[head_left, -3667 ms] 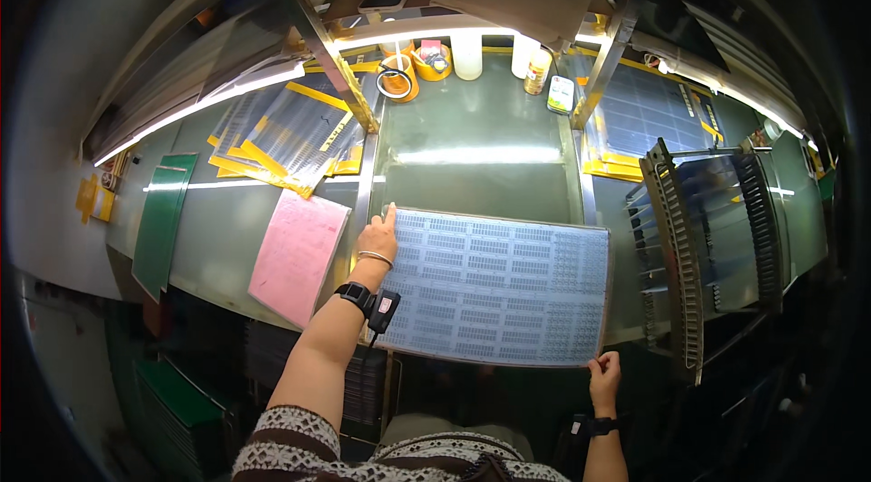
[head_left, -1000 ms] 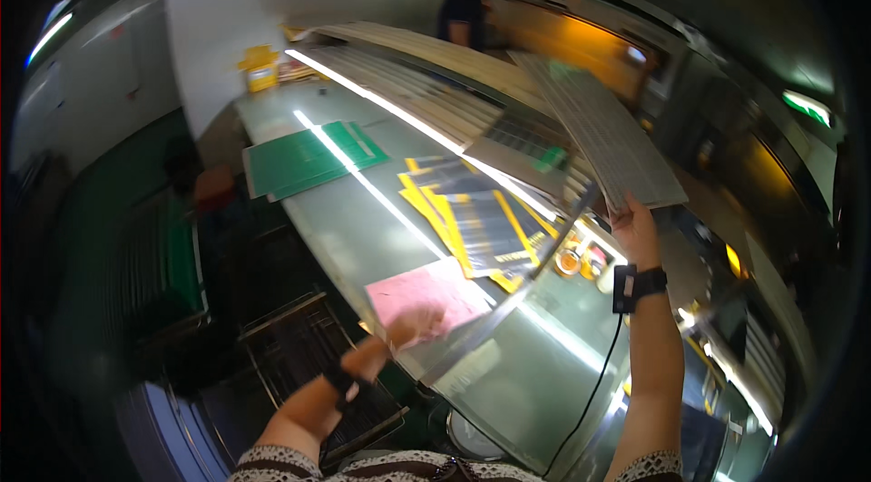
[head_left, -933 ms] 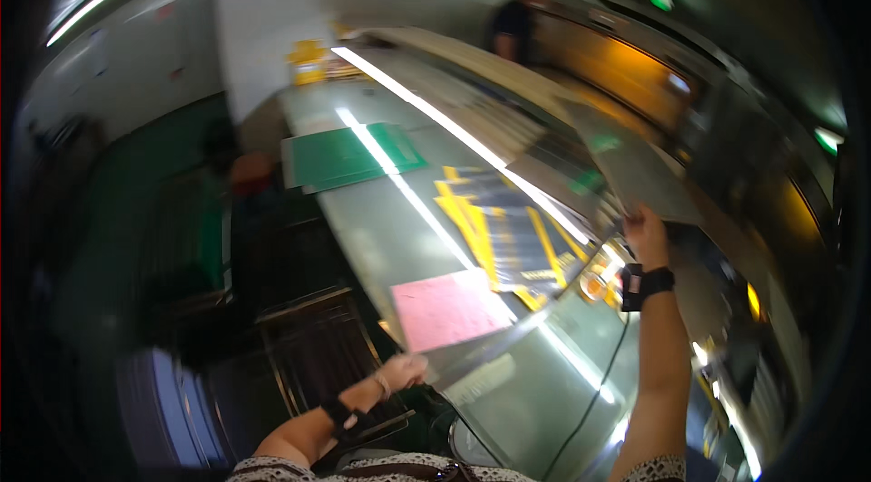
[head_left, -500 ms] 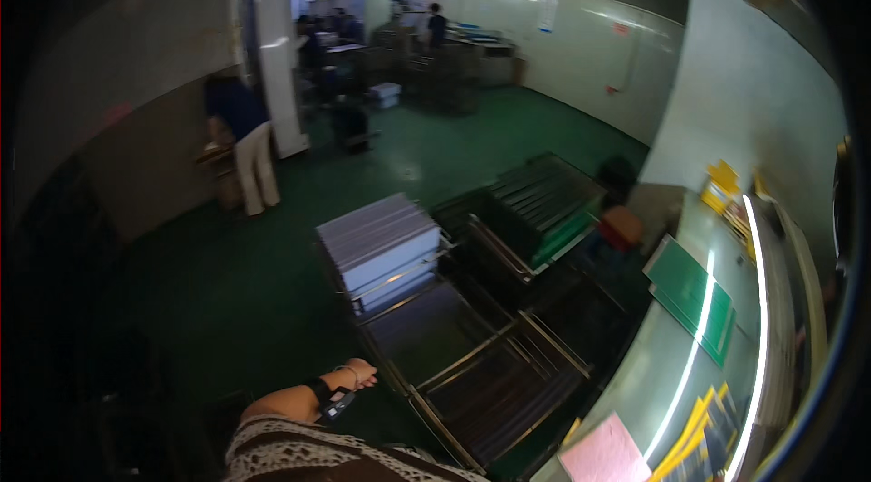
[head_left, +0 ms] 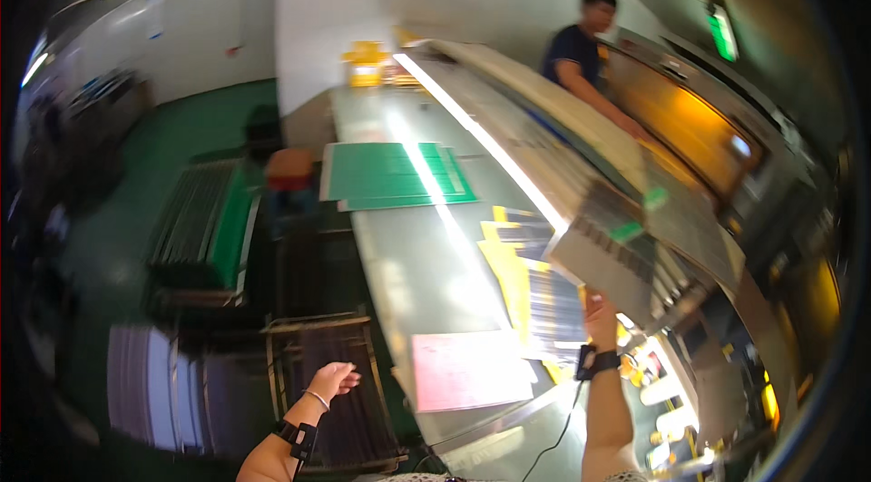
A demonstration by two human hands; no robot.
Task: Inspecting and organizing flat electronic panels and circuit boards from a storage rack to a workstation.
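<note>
My right hand [head_left: 599,317] is raised at the lower edge of a grey board [head_left: 594,269], its fingers closed on that edge. The board is tilted and has dark notch-like marks along its upper side. My left hand [head_left: 336,379] hangs over a low metal-framed rack [head_left: 313,328], fingers loosely curled, with nothing visible in them. Between my arms, a pink sheet [head_left: 467,369] lies flat on the long pale bench [head_left: 381,255]. Dark sheets with yellow edges [head_left: 544,301] lie beyond it, close to my right hand.
Green sheets [head_left: 395,175] and a yellow box [head_left: 366,63] sit farther along the bench. A bright light strip [head_left: 481,137] runs beside it. Another person [head_left: 576,56] stands beyond the machine. A stool [head_left: 288,169] and a stack of green-sided panels [head_left: 204,219] stand at left.
My view has swung right, from the floor and racks to the bench and machine. My right hand has come into view at the grey board; my left hand is still near the racks.
</note>
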